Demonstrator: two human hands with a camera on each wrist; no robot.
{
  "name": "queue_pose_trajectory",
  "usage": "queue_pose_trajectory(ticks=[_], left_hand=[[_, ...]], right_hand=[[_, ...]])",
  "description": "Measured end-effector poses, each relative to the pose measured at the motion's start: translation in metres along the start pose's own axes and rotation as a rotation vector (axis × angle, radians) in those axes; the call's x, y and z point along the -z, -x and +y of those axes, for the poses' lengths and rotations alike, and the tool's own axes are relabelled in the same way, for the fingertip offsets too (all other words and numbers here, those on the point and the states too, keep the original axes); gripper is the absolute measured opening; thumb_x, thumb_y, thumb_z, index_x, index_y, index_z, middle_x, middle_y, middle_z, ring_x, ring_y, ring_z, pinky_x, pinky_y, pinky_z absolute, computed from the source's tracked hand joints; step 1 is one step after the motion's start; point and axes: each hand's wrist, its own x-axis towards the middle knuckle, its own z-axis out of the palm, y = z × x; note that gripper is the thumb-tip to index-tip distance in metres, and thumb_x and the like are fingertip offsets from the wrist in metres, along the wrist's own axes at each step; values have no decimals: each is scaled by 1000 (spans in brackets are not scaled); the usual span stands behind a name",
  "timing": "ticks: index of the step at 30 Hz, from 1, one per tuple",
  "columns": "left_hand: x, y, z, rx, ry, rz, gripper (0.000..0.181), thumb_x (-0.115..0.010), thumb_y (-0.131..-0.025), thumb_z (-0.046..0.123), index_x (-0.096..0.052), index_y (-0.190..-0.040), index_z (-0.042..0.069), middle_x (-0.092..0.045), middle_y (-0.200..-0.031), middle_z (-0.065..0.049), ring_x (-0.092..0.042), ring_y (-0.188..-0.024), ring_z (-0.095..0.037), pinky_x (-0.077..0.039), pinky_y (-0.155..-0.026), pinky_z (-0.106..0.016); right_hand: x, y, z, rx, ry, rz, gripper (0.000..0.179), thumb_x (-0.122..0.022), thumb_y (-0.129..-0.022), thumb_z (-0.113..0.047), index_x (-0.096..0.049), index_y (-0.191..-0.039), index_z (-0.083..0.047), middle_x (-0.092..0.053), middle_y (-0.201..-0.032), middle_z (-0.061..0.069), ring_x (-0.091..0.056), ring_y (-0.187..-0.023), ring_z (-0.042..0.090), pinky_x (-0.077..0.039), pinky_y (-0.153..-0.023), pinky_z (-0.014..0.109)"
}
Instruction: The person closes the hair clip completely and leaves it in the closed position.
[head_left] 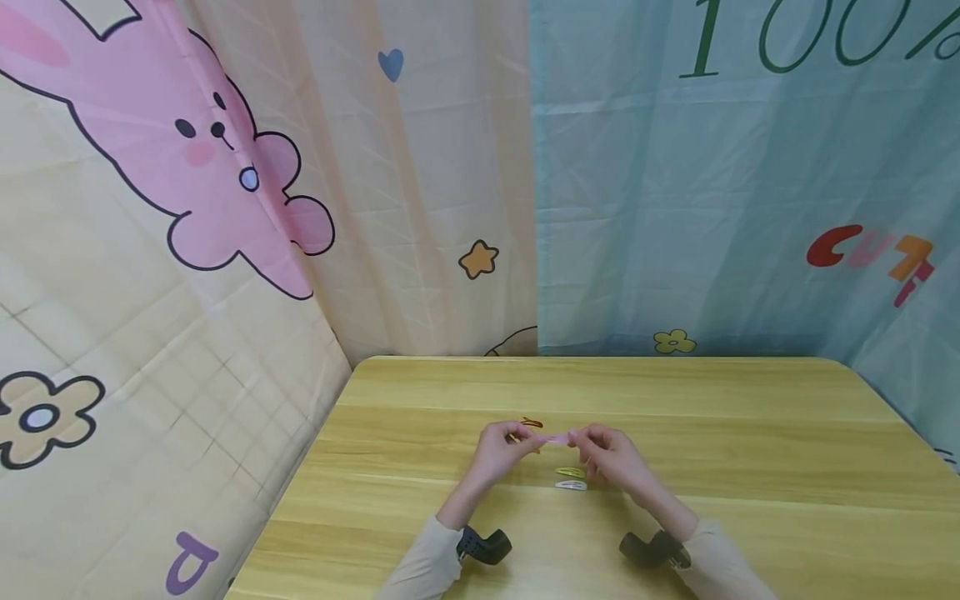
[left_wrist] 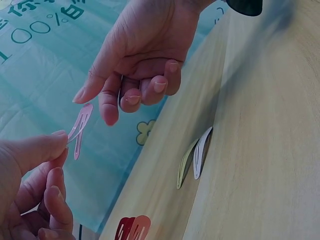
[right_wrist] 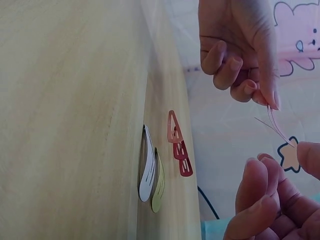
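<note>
A pink snap hair clip [left_wrist: 86, 113] is up above the table, its two metal layers sprung apart. My left hand [head_left: 501, 450] pinches one end of it between thumb and forefinger. Close by the clip's other end is my right hand [head_left: 615, 457], thumb tip right at that end, with a gap between thumb and loosely bent fingers. Below the hands, a yellow-green hair clip [head_left: 571, 472] lies beside a white hair clip [head_left: 572, 485]. A coral clip [right_wrist: 174, 129] overlaps a red clip [right_wrist: 180, 151] and a darker red clip [right_wrist: 185, 168] in a row.
The wooden table [head_left: 375, 517] reaches back to printed curtains [head_left: 420, 183], which hang behind it and along its left side. Dark camera mounts [head_left: 486, 546] are strapped at both wrists, low over the table.
</note>
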Motion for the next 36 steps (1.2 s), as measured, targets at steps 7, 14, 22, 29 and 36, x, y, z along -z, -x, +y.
queue_pose_trajectory(ticks=[7, 14, 22, 29, 36], left_hand=[[-1, 0, 0, 7, 5, -14, 18, -74, -84, 24, -70, -78, 7, -62, -73, 1, -47, -58, -8, -37, -49, -20], [-2, 2, 1, 50, 3, -35, 19, -75, -83, 28, -70, -78, 10, -58, -72, 5, -47, -60, -9, -37, -50, -21], [-1, 2, 2, 49, -10, -54, 21, -75, -83, 28, -69, -80, 8, -58, -73, 4, -47, -60, -9, -37, -51, -21], [-2, 1, 1, 41, -17, -99, 20, -71, -86, 27, -71, -82, 7, -57, -71, 4, -45, -57, -8, -35, -50, -21], [-3, 0, 0, 53, 9, -155, 21, -65, -91, 24, -73, -89, 4, -61, -75, 2, -47, -59, -8, -38, -52, -21]], right_hand=[[-1, 2, -2, 36, 0, -27, 37, -60, -94, -33, -63, -101, 3, -56, -73, 14, -51, -56, 21, -39, -45, 27], [-5, 0, 2, 83, -6, -72, 28, -54, -98, -21, -63, -101, 6, -53, -72, 19, -50, -54, 26, -37, -45, 26], [-6, 0, 4, 80, 13, -72, 26, -54, -98, -20, -64, -99, 4, -54, -71, 19, -51, -55, 26, -35, -44, 23], [-6, 0, 5, 85, -26, -104, 29, -52, -99, -22, -61, -98, 6, -55, -71, 17, -50, -54, 22, -37, -44, 25], [-6, 2, 2, 95, -72, -148, 34, -51, -99, -28, -57, -99, 6, -54, -72, 18, -49, -53, 20, -35, -44, 26]])
